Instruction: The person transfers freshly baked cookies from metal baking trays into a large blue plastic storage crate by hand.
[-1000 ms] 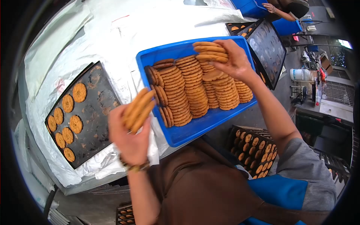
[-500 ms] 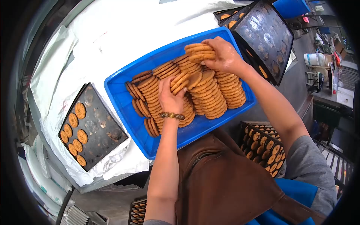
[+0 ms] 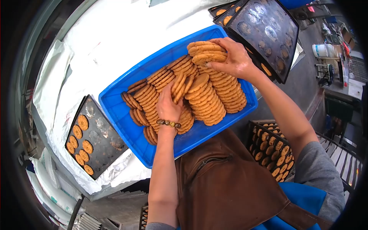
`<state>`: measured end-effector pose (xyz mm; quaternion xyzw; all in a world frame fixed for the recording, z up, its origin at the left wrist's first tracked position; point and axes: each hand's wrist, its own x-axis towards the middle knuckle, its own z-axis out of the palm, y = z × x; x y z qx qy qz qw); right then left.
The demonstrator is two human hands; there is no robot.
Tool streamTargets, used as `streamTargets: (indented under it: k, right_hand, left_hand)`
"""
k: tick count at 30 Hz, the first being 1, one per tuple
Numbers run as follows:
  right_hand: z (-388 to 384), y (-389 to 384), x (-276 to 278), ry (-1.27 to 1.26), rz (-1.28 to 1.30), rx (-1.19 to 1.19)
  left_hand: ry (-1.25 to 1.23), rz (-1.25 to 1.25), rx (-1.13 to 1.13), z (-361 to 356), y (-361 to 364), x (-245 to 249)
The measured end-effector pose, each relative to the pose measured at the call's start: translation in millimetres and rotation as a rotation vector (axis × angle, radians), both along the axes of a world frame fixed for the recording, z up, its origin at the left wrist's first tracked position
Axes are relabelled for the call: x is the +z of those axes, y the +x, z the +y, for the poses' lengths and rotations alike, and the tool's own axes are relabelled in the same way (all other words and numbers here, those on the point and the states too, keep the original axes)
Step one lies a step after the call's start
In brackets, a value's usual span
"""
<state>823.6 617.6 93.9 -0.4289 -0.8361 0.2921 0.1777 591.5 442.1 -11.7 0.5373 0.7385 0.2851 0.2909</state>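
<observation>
A blue plastic crate (image 3: 134,147) holds rows of round golden-brown cookies (image 3: 207,103) stacked on edge. My right hand (image 3: 235,59) grips a short stack of several cookies (image 3: 207,51) over the crate's upper right part. Lower and to the left, my left hand (image 3: 170,105), with a beaded bracelet at the wrist, has its fingers round a few cookies (image 3: 180,86) among the rows. Part of those cookies is hidden by the fingers.
A dark tray (image 3: 99,138) with several cookies lies on white sheeting (image 3: 103,42) at the left. More dark trays (image 3: 264,34) overlap at the upper right. Below right stands a rack of cookies (image 3: 270,149). White sacks (image 3: 50,180) are at the lower left.
In view, the crate and left tray have shifted slightly. My left hand's cookies now sit lower against the rows; my right hand still holds its stack, with its cookies more spread.
</observation>
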Motion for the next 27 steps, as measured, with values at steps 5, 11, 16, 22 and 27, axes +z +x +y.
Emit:
streamTargets:
  k: [5,11,16,22,27]
  right_hand:
    - [-1.9,6.9,15.3,-0.008,-0.003,-0.036]
    - [2.2,-11.1,21.1,0.119,0.032,0.034]
    - [7.1,-48.6,-11.4,0.166,0.073,0.237]
    - [14.1,-68.2,-33.0,0.008,-0.124,0.387]
    - [26.0,-69.6,-43.0,-0.110,-0.240,0.539]
  left_hand:
    - [0.137,0.074,-0.250,49.8,-9.4,10.5]
    - [0.025,-0.353,-0.417,67.3,5.6,-10.0]
    - [0.207,-0.407,0.013,54.2,30.6,-18.4]
    - [0.223,-0.984,0.687,64.9,44.7,-33.0]
    - [0.089,-0.977,0.655,83.2,37.0,-33.1]
